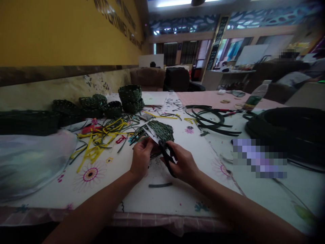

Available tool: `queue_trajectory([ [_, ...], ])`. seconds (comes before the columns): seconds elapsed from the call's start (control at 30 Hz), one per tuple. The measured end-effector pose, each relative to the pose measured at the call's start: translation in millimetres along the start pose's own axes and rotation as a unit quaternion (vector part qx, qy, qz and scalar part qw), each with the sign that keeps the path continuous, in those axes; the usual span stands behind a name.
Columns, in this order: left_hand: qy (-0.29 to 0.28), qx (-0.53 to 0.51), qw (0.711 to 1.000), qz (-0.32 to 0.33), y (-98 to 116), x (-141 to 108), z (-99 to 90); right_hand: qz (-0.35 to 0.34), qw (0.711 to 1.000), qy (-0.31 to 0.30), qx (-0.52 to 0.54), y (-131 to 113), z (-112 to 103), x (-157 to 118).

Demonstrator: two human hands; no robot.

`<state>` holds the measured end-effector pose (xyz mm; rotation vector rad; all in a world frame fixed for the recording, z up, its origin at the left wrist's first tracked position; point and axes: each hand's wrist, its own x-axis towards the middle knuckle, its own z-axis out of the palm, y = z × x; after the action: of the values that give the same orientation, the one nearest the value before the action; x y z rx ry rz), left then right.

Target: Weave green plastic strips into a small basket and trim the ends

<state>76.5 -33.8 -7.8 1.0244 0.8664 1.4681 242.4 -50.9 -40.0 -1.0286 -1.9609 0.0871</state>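
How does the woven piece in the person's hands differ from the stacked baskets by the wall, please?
The woven piece is held tilted in the left hand, its strand ends loose; the stacked baskets rest on the table, rims closed. Both are dark green weave.

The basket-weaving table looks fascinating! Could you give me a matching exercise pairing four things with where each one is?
Things:
1. Black-handled scissors
2. Green woven piece
3. Stacked green baskets
4. Dark green coil of strapping

Places:
A. Right side of the table
B. Left hand
C. Right hand
D. Far left of the table

Pairs: 1-C, 2-B, 3-D, 4-A
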Motion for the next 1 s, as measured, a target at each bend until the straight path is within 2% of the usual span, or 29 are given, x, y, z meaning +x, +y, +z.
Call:
queue_trajectory([
  [0.23,-0.011,-0.006,1.000,0.024,-1.2,-2.8,1.2,0.016,0.999,0.007,0.031,-0.6,3.5,0.6],
  [0.37,-0.033,0.001,0.999,0.034,-3.7,-5.0,1.3,0.003,0.999,0.018,0.040,1.4,3.4,0.8],
  [0.67,-0.023,-0.001,0.999,0.025,-3.5,-1.9,-0.7,-0.005,0.997,0.051,0.061,-3.3,3.2,1.9],
  [0.73,-0.009,0.002,1.000,0.024,-3.7,1.4,-3.5,0.041,0.995,0.077,0.047,0.5,-3.1,6.2],
  [0.8,0.009,0.008,1.000,0.028,-4.4,5.0,-6.8,0.127,0.986,0.110,0.019,9.1,-13.2,13.3],
  [0.87,0.022,0.008,0.999,0.034,-4.9,7.7,-9.2,0.203,0.973,0.109,-0.028,22.0,-24.4,21.6],
  [1.0,0.023,-0.002,0.999,0.031,-4.7,8.1,-9.4,0.285,0.946,-0.032,-0.153,53.1,-38.6,33.1],
])
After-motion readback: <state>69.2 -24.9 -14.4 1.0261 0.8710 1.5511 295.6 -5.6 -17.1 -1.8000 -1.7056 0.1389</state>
